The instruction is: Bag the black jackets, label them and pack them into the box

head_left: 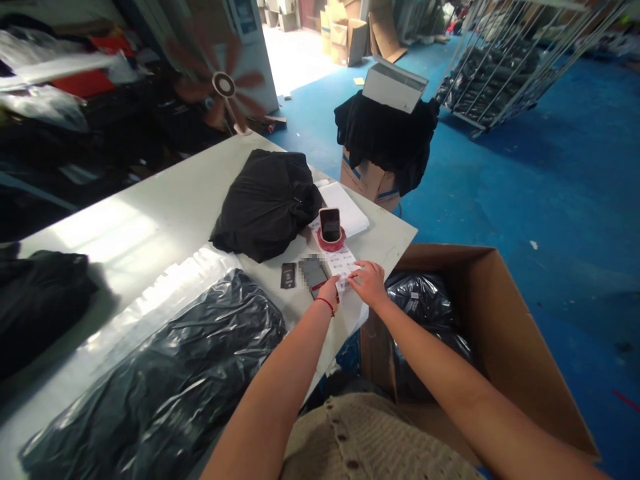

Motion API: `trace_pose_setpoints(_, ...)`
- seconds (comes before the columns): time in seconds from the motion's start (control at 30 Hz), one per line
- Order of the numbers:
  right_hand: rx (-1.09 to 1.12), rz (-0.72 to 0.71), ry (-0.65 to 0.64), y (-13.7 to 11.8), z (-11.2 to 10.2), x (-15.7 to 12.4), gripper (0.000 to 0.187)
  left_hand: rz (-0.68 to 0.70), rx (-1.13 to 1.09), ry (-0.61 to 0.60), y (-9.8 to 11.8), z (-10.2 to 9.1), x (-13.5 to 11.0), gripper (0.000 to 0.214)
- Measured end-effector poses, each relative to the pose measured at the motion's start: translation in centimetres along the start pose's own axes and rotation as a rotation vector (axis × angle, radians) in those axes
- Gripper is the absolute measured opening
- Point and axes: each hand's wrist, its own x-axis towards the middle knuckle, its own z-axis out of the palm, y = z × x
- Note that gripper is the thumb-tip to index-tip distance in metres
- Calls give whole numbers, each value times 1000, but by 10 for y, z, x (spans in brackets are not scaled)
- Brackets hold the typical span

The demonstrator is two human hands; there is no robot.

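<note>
My left hand [330, 291], with a red string at the wrist, and my right hand [369, 281] meet at a white sheet of labels [344, 265] near the table's right edge. Both hands pinch the sheet with curled fingers. Just beyond it a phone [330, 225] stands upright in a red tape roll [332, 241]. A dark card [289, 275] and a blurred dark item [313, 273] lie left of the sheet. A clear bag with a black garment [165, 380] lies in front of my left arm.
A folded black garment [267, 203] and white papers [345, 208] lie on the grey table [150, 220]. An open cardboard box [505, 333] with bagged garments stands at right on the blue floor. A draped carton [385, 143], a fan [223, 85] and a wire cart [500, 73] stand beyond.
</note>
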Motion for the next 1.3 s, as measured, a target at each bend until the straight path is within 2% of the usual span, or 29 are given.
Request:
trace_pose_setpoints(0.1,48,-90,13,-8,-10,-10,6,50,58,22,2,-6,0,23)
trace_pose_setpoints(0.2,190,-127,26,-17,-21,-20,2,88,125,18,6,-13,-6,26)
trace_pose_setpoints(0.3,408,-41,13,-28,-24,-21,6,165,164,17,12,-26,-19,30)
trace_pose_setpoints(0.37,553,71,-53,-39,-20,-16,12,296,198,-9,16,-41,-32,36)
trace_pose_setpoints(0.47,710,191,-192,-63,-5,-6,17,579,315,-41,18,-78,-55,47)
trace_pose_setpoints(0.53,766,200,-281,-83,8,-1,18,716,402,9,15,-109,-71,48)
trace_pose_setpoints(0.63,823,158,-417,-121,33,-3,21,824,481,193,5,-160,-95,40)
trace_pose_setpoints(0.73,898,107,-587,-166,64,-17,22,889,523,452,-10,-213,-124,31)
trace_pose_setpoints(0.87,914,48,-803,-234,108,-52,18,868,600,774,-34,-283,-165,27)
trace_pose_setpoints(0.97,796,-13,-838,-284,137,-77,11,716,642,983,-45,-326,-190,26)
trace_pose_setpoints(1.03,680,-42,-824,-312,152,-88,8,573,646,1093,-45,-347,-200,24)
trace_pose_setpoints(1.17,428,-100,-790,-350,173,-96,6,388,645,1149,-36,-371,-203,21)
trace_pose_setpoints(1.3,247,-132,-774,-359,181,-98,9,320,674,1110,-31,-379,-194,20)
